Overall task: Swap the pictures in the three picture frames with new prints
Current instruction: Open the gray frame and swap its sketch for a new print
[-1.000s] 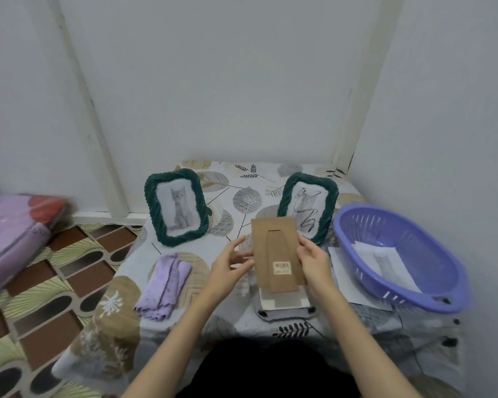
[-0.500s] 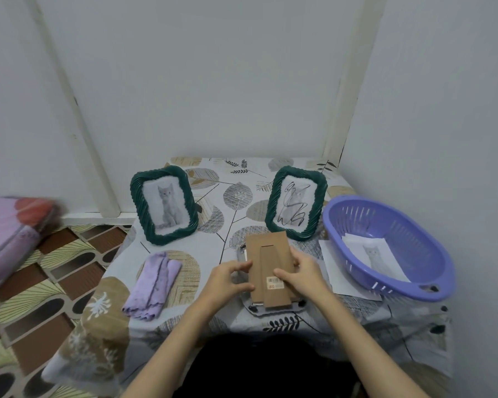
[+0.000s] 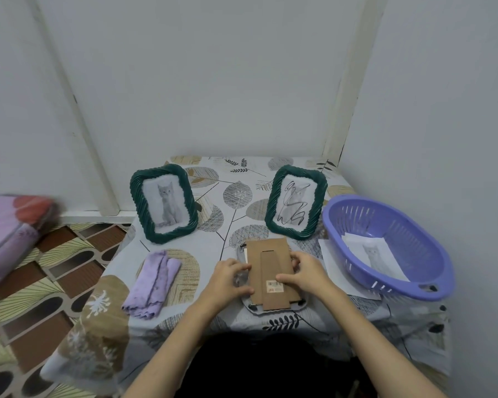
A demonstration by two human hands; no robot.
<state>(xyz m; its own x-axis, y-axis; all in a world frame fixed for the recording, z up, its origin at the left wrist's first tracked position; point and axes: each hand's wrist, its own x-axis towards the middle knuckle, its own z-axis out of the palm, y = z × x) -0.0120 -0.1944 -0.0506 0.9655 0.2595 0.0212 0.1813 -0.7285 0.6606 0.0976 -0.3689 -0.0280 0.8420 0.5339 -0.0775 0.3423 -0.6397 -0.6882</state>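
A brown cardboard backing board (image 3: 270,265) with its stand flap lies on a picture frame (image 3: 273,307) placed face down near the table's front edge. My left hand (image 3: 230,278) holds the board's left edge with curled fingers. My right hand (image 3: 302,271) grips its right edge, thumb on the flap by the barcode sticker. Two green frames stand behind: the left frame (image 3: 164,203) shows a grey cat, the right frame (image 3: 296,201) a scribbled-over cat. A cat print (image 3: 371,254) lies in the purple basket (image 3: 391,285).
A folded lilac cloth (image 3: 153,282) lies left of my hands. A white sheet (image 3: 332,259) pokes out from under the basket. The table, under a leaf-patterned cloth (image 3: 236,196), sits in a wall corner. A patterned floor and a pink mattress (image 3: 9,231) are at the left.
Both hands have lowered the cardboard backing from upright in the air down flat onto the face-down frame. The camera view has dipped slightly.
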